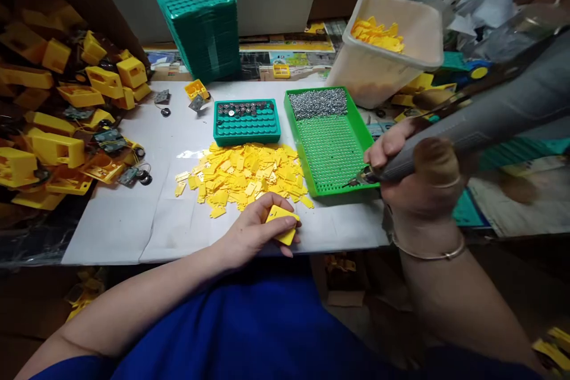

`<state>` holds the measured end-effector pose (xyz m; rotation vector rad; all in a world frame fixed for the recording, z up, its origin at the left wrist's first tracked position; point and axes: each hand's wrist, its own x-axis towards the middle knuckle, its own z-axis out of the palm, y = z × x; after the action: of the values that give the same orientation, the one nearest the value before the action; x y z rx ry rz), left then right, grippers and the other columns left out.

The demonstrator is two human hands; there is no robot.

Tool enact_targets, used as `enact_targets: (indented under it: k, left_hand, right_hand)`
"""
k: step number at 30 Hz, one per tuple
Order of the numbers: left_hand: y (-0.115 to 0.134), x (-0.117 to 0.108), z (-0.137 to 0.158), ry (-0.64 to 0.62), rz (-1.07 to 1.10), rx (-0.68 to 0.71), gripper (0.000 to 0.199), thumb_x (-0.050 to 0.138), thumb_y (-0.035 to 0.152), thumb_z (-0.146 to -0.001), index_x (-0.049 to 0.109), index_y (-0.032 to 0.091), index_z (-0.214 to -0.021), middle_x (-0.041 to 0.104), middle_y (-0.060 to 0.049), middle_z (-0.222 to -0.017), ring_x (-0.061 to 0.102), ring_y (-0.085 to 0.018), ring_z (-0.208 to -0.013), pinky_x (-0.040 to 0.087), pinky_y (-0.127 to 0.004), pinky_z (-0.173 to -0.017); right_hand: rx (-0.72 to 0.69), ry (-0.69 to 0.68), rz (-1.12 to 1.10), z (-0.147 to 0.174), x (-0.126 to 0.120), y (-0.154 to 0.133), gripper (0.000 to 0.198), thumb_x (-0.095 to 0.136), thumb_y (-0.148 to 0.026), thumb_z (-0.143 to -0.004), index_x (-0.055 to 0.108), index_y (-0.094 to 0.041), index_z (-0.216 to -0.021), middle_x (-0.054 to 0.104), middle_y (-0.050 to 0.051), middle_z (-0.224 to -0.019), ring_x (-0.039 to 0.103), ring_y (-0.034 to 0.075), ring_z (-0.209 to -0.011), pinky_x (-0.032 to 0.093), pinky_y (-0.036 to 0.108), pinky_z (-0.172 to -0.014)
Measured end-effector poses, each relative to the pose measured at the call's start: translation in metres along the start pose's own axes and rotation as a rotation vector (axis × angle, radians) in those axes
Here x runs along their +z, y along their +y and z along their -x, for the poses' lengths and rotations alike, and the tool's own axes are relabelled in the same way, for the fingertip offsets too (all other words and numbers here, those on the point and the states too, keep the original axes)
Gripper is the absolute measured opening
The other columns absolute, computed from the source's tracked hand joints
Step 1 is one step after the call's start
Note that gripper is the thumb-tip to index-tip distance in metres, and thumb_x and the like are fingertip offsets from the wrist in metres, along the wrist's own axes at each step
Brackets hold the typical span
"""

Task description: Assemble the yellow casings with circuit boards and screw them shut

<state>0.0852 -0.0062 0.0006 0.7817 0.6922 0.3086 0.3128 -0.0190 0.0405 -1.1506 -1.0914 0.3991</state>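
My left hand (258, 227) is closed round a small yellow plastic housing (285, 233), held near the table's front edge with the thumb across its face. In my right hand (418, 172) is a grey electric screwdriver (472, 119), tilted with its tip down to the left. That tip is over the near end of a green perforated tray (329, 154), and I cannot tell whether it touches a screw. Small silver screws (318, 103) fill the tray's far end. Flat yellow plastic covers (249, 175) lie in a loose pile beyond my left hand.
A teal tray (247, 130) holds dark round button cells behind the pile. Stacked teal trays (200, 29) stand at the back. Yellow housings with wired parts (57, 142) are heaped on the left. A translucent bin (387, 59) with yellow pieces stands back right.
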Motion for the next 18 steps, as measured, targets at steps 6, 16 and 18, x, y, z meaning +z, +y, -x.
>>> enact_targets:
  k: [6,16,18]
  left_hand:
    - [-0.001,-0.001,-0.002,-0.008,0.002,-0.009,0.035,0.077,0.036,-0.078,0.053,0.017,-0.094,0.066,-0.003,-0.085,0.068,-0.015,-0.073,0.058,-0.023,-0.055]
    - [0.000,-0.002,-0.001,0.000,0.014,-0.008,0.035,0.076,0.037,-0.079,0.052,0.017,-0.096,0.066,-0.002,-0.085,0.068,-0.015,-0.075,0.057,-0.024,-0.058]
    - [-0.001,-0.003,-0.001,-0.001,0.014,-0.002,0.033,0.073,0.037,-0.080,0.052,0.017,-0.098,0.066,-0.003,-0.087,0.069,-0.016,-0.078,0.057,-0.025,-0.061]
  right_hand:
    - [-0.125,0.110,-0.180,0.008,0.011,0.017,0.039,0.080,-0.048,-0.071,0.050,-0.025,-0.061,0.048,-0.006,-0.054,0.042,0.010,-0.039,0.031,0.027,-0.036]
    - [-0.110,0.137,-0.171,0.011,0.011,0.019,0.038,0.080,-0.048,-0.071,0.051,-0.024,-0.064,0.047,-0.006,-0.055,0.043,0.009,-0.040,0.032,0.026,-0.037]
    - [-0.107,0.154,-0.152,0.010,0.011,0.018,0.038,0.080,-0.049,-0.069,0.051,-0.025,-0.065,0.047,-0.006,-0.055,0.042,0.009,-0.040,0.032,0.027,-0.038]
